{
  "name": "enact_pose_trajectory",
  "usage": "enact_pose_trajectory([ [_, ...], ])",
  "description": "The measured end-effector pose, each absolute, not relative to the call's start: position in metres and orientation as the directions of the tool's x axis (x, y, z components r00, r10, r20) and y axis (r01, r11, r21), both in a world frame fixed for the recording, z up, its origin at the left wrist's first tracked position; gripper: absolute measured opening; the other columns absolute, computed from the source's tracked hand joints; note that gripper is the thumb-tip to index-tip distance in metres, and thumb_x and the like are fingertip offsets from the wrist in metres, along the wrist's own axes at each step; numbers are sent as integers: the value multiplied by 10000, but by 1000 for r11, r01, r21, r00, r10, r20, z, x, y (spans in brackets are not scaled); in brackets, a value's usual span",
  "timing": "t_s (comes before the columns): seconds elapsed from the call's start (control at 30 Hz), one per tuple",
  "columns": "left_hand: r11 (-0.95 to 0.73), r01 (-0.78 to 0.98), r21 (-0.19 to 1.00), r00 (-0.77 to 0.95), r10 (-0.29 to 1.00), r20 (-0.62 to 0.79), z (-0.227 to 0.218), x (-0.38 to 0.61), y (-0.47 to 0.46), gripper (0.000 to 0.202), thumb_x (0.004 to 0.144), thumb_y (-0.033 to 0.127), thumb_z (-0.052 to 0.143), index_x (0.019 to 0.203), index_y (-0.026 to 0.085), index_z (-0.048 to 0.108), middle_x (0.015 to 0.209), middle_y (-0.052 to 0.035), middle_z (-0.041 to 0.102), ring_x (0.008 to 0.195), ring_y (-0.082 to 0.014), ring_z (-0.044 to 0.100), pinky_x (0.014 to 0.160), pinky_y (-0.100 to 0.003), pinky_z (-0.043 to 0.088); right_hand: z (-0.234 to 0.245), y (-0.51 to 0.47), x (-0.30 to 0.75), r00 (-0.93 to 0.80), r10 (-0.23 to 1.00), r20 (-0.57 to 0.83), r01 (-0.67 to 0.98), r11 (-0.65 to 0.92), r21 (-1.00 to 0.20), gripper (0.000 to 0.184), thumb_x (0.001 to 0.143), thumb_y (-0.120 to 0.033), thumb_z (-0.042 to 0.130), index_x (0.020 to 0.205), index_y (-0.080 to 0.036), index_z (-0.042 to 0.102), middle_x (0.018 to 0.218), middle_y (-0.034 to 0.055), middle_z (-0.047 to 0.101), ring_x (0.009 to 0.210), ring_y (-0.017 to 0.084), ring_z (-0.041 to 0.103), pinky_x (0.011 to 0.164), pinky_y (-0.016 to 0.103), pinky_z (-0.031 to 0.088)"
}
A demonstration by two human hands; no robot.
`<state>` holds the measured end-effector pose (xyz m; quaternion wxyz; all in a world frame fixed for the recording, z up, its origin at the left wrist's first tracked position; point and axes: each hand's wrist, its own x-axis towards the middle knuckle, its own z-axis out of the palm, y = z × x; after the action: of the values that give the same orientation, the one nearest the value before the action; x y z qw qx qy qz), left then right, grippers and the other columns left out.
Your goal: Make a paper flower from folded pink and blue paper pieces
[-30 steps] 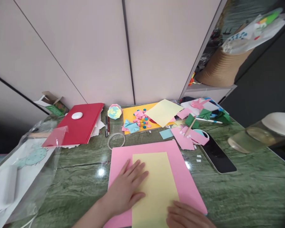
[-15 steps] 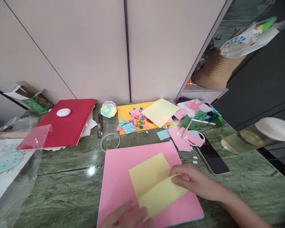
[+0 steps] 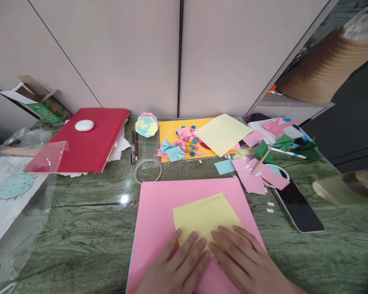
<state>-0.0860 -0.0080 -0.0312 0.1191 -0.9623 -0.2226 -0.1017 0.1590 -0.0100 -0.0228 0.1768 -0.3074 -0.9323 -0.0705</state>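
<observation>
Change vs. half a sec ago: yellow paper (image 3: 206, 216) then had one flap lifted by right hand (image 3: 243, 261); now folded flat, both hands on its near edge, left hand (image 3: 179, 267) brought up beside the right.

Item: yellow paper, pale, matte, folded to a smaller squarish shape, slightly skewed. Lies on the near-centre of pink sheet (image 3: 159, 216), which lies flat on green marble-pattern bench (image 3: 86, 228).

Hands: both flat, palms down, fingers spread, pressing paper; nothing gripped. Index fingers nearly touching.

Nearby: clear tape ring (image 3: 147, 170) just beyond pink sheet; black phone (image 3: 297, 208) to right; pink scraps (image 3: 257, 177); orange sheet (image 3: 168, 136) w/ small coloured pieces; second yellow square (image 3: 222, 134); red folder (image 3: 92, 139) at left; two pens (image 3: 134, 147).
</observation>
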Motion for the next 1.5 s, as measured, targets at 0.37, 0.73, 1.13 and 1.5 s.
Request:
enact_pose_trajectory([
  [0.37,-862,506,-37,854,493,167,-35,-91,-4,414,898,302,380,1297,198,412,1392,-89,374,1234,-245,396,1082,-469,155,-38,2,172,-766,606,215,614,788,-36,389,801,-258,530,1181,-182,555,1245,55,555,1235,232,409,1103,428,180],
  [0.73,-839,543,29,826,540,162,-41,-95,1,411,889,315,395,1287,220,431,1350,-77,434,1225,-258,404,1069,-445,208,-36,11,167,-750,636,184,631,770,-93,384,825,-294,506,1184,-164,549,1262,67,535,1260,251,369,1095,484,165],
  [1.13,-786,614,78,766,617,183,-54,-102,-1,390,870,315,434,1243,209,477,1384,-105,382,1265,-340,329,1052,-556,159,-35,14,167,-742,647,173,640,761,-103,386,816,-327,527,1172,-184,563,1260,47,535,1262,248,362,1089,459,196],
  [1.5,-770,632,88,755,637,155,-53,-100,-3,423,854,390,450,1241,218,464,1417,-106,326,1281,-343,303,1031,-586,195,-38,12,170,-739,649,179,639,760,-117,408,803,-363,532,1171,-190,563,1247,46,548,1252,259,381,1097,454,191],
])
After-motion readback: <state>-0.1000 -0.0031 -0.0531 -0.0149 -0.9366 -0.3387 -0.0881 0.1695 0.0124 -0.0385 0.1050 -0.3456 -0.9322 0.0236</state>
